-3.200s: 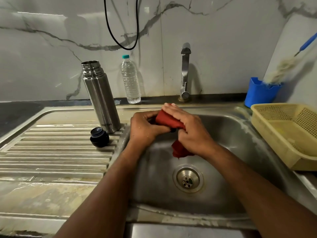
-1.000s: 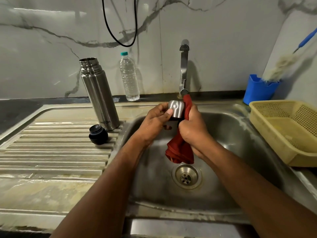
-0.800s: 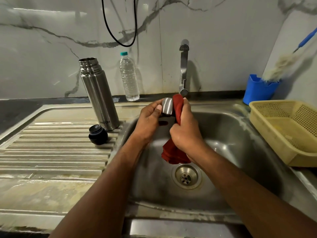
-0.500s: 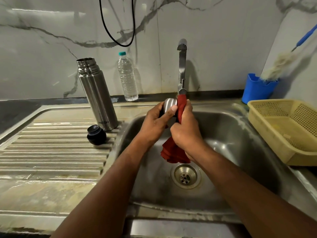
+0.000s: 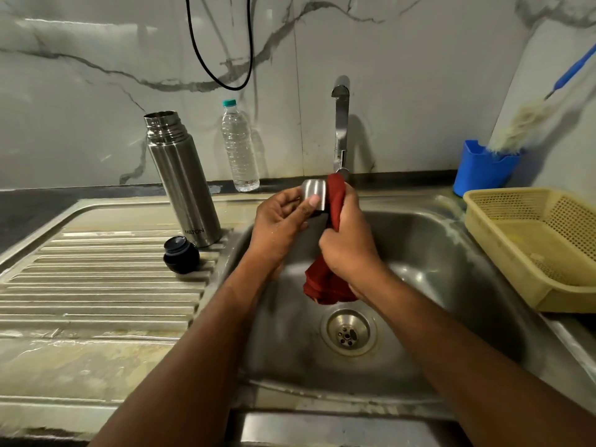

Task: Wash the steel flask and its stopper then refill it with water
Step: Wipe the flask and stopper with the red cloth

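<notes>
The steel flask [image 5: 180,179] stands open and upright on the ribbed drainboard [image 5: 96,285], left of the sink basin [image 5: 435,253]. Its dark stopper [image 5: 180,258] lies on the drainboard just in front of it. Over the basin, my left hand [image 5: 279,227] holds the small steel flask cap [image 5: 314,196] with the thumb on its side. My right hand [image 5: 350,246] grips a red cloth [image 5: 327,285], whose top is pressed into the cap's open end and whose tail hangs down toward the drain [image 5: 348,332]. No water runs from the tap [image 5: 341,124].
A clear plastic water bottle [image 5: 240,146] stands against the marble wall behind the sink. At the right are a blue holder [image 5: 483,169] with a brush and a yellow perforated basket [image 5: 535,240]. A black cable [image 5: 219,59] hangs down the wall.
The hands rose from low in the basin to just under the tap. The cap, earlier wrapped in the cloth, now shows in my left hand, and the cloth works at its end.
</notes>
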The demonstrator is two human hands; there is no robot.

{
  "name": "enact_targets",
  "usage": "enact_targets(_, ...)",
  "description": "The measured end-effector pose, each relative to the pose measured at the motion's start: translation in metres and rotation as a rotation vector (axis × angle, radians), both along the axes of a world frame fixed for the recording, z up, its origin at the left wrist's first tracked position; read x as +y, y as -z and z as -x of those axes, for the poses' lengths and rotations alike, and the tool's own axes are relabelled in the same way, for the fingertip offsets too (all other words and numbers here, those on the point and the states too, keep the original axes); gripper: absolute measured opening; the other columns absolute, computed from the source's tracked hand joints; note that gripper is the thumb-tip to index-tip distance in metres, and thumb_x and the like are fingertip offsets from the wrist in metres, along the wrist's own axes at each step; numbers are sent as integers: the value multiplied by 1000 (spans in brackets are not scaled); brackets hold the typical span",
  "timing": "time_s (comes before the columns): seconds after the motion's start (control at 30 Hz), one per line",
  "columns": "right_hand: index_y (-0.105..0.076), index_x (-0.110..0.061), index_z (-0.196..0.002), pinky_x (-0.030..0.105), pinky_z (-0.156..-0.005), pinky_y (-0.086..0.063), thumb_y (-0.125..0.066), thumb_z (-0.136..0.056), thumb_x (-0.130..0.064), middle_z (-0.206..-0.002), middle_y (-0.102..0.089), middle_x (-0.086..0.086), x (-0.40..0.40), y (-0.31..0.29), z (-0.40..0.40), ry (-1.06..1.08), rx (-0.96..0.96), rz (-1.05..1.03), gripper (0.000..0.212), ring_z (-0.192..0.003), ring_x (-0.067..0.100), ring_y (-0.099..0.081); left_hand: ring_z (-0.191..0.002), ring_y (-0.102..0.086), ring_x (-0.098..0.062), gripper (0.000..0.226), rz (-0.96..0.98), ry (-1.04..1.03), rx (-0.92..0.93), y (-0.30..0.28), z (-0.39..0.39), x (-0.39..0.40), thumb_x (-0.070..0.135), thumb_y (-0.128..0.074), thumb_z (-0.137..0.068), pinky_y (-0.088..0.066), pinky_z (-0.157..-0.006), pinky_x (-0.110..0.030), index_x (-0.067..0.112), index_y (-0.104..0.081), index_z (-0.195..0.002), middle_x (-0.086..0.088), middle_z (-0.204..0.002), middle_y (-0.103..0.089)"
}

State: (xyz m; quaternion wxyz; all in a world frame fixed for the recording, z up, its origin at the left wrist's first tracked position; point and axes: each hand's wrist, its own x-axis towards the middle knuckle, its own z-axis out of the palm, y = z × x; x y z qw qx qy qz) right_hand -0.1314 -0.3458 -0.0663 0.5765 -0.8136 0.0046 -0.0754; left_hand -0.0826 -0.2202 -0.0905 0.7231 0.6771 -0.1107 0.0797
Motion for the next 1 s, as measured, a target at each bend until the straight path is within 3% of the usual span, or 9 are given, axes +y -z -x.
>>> enact_targets(0.07,-5,-31,-165,32,-119,-29,-55,-91,8,-165,-30,3,9,0,7,-46,-42,73,97,-148,23,-34,-102,-73,-23,42,49,-9,23,1,-1,5,31,-71,-96,-50,-106,-57,6,-67,-129,-9,-109,-78)
enact_targets(0.13,0,-29,-165,29,-116,-26,-55,-92,9,-168,-21,-1,11,1,6,-59,-57,88,99,-152,21,-27,-107,-70,-29,46,77,21,44,-1,-2,7,35,-72,-96,-47,-109,-62,4,-67,-129,-16,-114,-76)
enact_targets(0.27,-15,-29,-160,34,-101,-47,-53,-91,8,-143,-50,6,-3,1,-3,-12,47,-22,87,-125,21,-54,-116,-68,-37,45,9,123,98,1,-1,-1,31,-64,-96,-48,-110,-56,4,-67,-131,-22,-121,-73)
enact_targets(0.33,-22,-28,-156,38,-96,-52,-53,-90,9,-130,-56,6,-7,3,-6,-4,89,-39,82,-115,21,-59,-109,-70,-32,39,-50,137,117,2,-1,-3,34,-61,-97,-52,-103,-51,9,-71,-124,-15,-112,-76)
enact_targets(0.43,-15,-26,-161,46,-110,-48,-56,-84,8,-144,-50,8,1,6,-5,-15,30,47,94,-131,27,-52,-89,-66,-23,31,-43,23,112,-1,-2,-4,34,-52,-101,-55,-82,-38,10,-71,-106,-10,-94,-71)
enact_targets(0.57,1,-20,-165,31,-119,-29,-60,-85,8,-164,-28,6,10,7,-1,-102,-23,160,104,-148,26,-33,-97,-71,-20,32,17,-128,88,-4,1,-5,19,-34,-114,-62,-81,-31,19,-66,-117,-7,-105,-71)
enact_targets(0.77,-4,-23,-163,39,-114,-42,-60,-89,6,-152,-41,8,-4,6,-9,-59,-6,133,97,-139,26,-45,-109,-71,-35,49,-114,23,-5,2,0,-15,47,-54,-103,-60,-91,-46,4,-67,-124,-20,-112,-74)
enact_targets(0.9,-1,-26,-165,9,-109,-26,-55,-92,8,-168,-18,-1,3,4,-1,-106,-102,184,97,-148,12,-28,-102,-72,-24,39,-7,20,22,4,-3,-3,36,-55,-107,-58,-87,-41,3,-67,-123,-10,-102,-75)
enact_targets(1.0,1,-28,-165,24,-119,-22,-55,-91,10,-172,-7,-2,7,6,0,-103,-163,214,100,-156,19,-16,-100,-72,-19,39,97,73,34,1,0,3,25,-62,-101,-59,-85,-32,-1,-63,-130,-10,-106,-74)
